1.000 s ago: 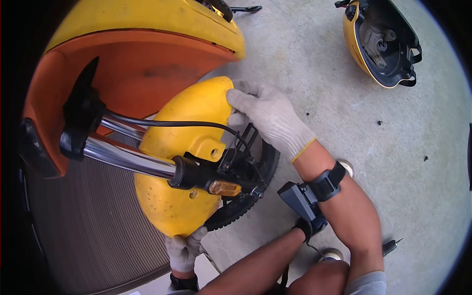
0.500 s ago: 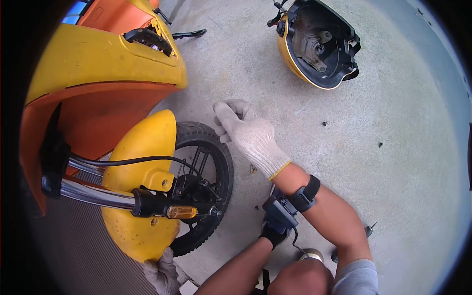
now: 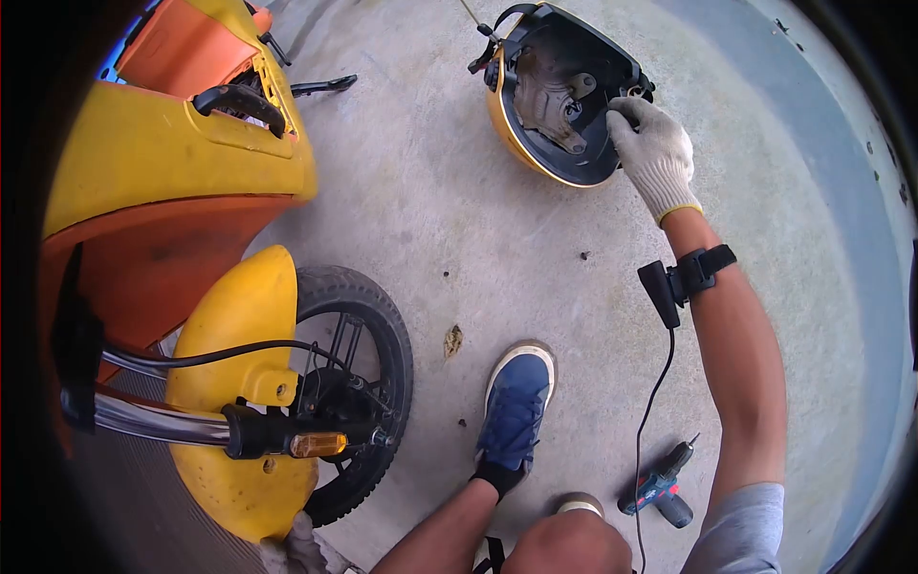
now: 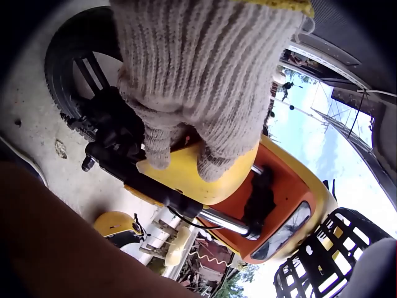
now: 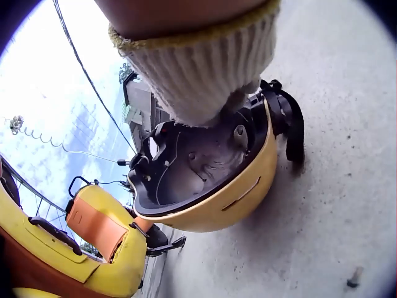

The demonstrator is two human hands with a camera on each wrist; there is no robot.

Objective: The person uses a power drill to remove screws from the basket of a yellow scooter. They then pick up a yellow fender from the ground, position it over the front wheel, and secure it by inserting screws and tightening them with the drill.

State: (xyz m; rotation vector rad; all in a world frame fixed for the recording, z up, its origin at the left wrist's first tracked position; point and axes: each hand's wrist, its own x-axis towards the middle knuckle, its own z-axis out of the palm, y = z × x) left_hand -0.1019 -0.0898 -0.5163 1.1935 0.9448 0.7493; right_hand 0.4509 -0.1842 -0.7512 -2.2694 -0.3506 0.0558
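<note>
In the head view, my gloved left hand (image 3: 304,547) holds the lower end of a yellow front fender (image 3: 229,478) beside the front wheel (image 3: 390,330). The left wrist view shows that glove (image 4: 198,81) with thumb and fingers over the fender's edge (image 4: 223,186). My gloved right hand (image 3: 655,148) is at the near right rim of an upturned yellow helmet (image 3: 507,134), thumb and forefinger apart over its inside. A grey metal bracket (image 3: 547,110) lies in the helmet. In the right wrist view the fingertips are hidden behind the glove cuff.
The yellow and orange scooter body (image 3: 163,143) stands at the left, its chrome fork (image 3: 163,421) running to the wheel. A cordless drill (image 3: 660,488) lies on the concrete at the lower right. Small dark pieces (image 3: 584,255) and a dry leaf (image 3: 452,340) lie near my shoe (image 3: 518,411).
My right hand has let go of the fender's upper end and moved across to the helmet. The left hand has stayed at the fender's lower end. The head view has swung right.
</note>
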